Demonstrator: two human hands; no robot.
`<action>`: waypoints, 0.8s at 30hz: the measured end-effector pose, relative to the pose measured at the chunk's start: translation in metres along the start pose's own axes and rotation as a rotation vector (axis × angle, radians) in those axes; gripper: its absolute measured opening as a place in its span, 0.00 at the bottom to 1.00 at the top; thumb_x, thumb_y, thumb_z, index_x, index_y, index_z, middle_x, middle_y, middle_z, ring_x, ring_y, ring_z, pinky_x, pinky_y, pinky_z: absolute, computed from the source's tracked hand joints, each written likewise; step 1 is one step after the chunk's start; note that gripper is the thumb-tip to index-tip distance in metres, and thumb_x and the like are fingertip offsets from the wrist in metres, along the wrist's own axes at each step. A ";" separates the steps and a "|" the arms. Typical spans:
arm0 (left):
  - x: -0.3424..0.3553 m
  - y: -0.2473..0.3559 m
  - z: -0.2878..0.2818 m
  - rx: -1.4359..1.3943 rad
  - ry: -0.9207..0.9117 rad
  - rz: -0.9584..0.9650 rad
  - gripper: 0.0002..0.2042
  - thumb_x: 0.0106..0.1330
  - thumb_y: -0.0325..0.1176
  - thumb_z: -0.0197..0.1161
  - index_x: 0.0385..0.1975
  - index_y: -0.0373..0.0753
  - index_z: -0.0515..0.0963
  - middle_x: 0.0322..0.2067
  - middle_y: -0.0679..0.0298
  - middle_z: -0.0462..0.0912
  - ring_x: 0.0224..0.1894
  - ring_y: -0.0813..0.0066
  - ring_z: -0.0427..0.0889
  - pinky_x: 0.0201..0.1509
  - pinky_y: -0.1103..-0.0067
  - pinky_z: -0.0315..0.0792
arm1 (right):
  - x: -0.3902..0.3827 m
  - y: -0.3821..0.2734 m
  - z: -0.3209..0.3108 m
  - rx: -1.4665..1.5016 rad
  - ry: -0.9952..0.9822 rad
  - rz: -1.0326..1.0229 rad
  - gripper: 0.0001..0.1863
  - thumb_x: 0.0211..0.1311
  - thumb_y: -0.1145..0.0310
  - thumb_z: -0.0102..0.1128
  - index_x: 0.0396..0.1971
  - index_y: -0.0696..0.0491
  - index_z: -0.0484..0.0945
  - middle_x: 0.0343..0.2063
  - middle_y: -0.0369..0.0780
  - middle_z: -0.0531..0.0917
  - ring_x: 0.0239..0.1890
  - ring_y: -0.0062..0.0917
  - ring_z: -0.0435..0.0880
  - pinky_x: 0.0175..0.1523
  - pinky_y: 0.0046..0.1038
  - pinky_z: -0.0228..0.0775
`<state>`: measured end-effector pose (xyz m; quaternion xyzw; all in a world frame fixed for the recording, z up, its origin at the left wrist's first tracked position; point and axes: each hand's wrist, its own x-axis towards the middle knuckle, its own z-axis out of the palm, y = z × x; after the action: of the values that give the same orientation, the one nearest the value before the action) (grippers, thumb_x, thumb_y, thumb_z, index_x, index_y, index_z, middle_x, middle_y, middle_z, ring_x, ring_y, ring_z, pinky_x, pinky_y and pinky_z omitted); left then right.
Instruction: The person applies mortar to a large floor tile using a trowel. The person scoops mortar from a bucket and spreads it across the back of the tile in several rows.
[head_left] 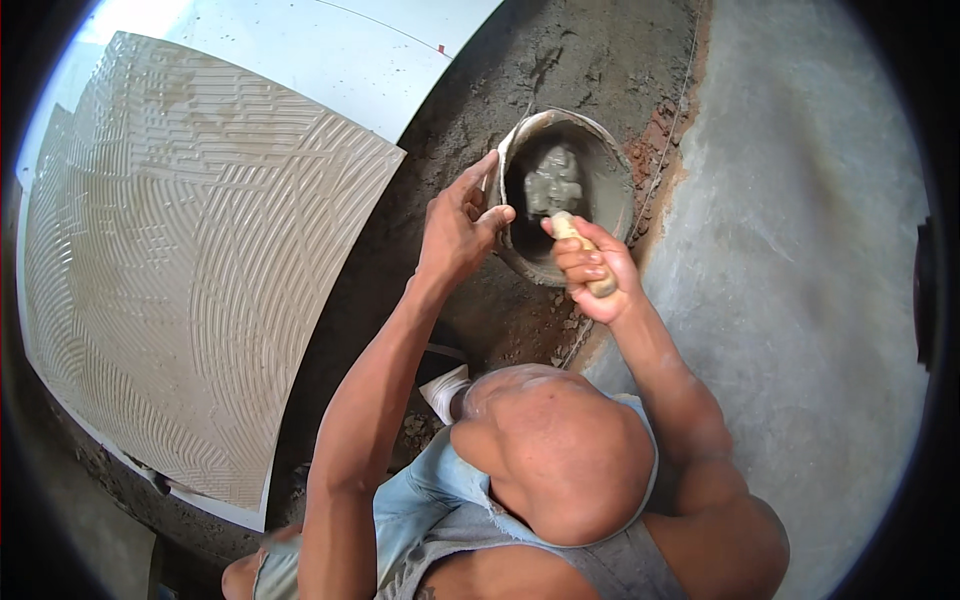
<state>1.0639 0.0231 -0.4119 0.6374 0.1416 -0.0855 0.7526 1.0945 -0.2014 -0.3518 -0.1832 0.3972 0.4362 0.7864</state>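
Observation:
A mortar-crusted bucket (622, 190) stands on the dirt ahead of me. My left hand (462, 222) grips its left rim, the thumb hooked over the edge and the fingers along the outside wall. Over the bucket's near side, my right hand (598, 268) is wrapped around the pale yellow handle of a trowel (566, 228). The blade reaches down into the bucket, covered by a lump of wet grey mortar (553, 182), so its shape is hidden. On my left lies a large tile (200, 230), its upward face coated with grey adhesive combed into ridges.
Beyond the coated tile is a glossy white tile surface (300, 50) with a thin string and a small red piece (442, 49). Rough damp mortar (600, 50) covers the ground ahead. Reddish rubble (655, 145) lines the edge of a smooth concrete floor (790, 230) on the right.

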 end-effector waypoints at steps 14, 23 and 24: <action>0.005 -0.008 -0.004 0.078 0.015 0.005 0.37 0.60 0.26 0.74 0.71 0.47 0.69 0.24 0.70 0.73 0.27 0.82 0.73 0.35 0.76 0.72 | -0.067 -0.012 0.061 -2.064 0.735 -0.170 0.25 0.73 0.64 0.52 0.64 0.60 0.63 0.23 0.44 0.81 0.18 0.27 0.80 0.20 0.31 0.74; 0.007 -0.015 -0.001 0.085 0.019 -0.014 0.36 0.57 0.29 0.75 0.69 0.45 0.72 0.28 0.61 0.78 0.31 0.73 0.77 0.41 0.72 0.73 | -0.012 -0.008 0.040 -2.930 0.457 -0.109 0.19 0.67 0.66 0.57 0.53 0.60 0.68 0.25 0.59 0.82 0.32 0.58 0.85 0.39 0.52 0.78; 0.005 -0.017 -0.003 0.040 0.008 -0.045 0.35 0.57 0.29 0.75 0.68 0.45 0.72 0.27 0.62 0.78 0.31 0.73 0.77 0.41 0.72 0.73 | -0.022 -0.004 0.050 -2.929 0.456 -0.106 0.19 0.67 0.66 0.57 0.53 0.60 0.68 0.25 0.59 0.82 0.32 0.58 0.85 0.39 0.52 0.78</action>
<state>1.0633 0.0238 -0.4301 0.6493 0.1572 -0.1027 0.7370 1.1143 -0.1842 -0.3038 -0.8706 -0.2802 0.3728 -0.1566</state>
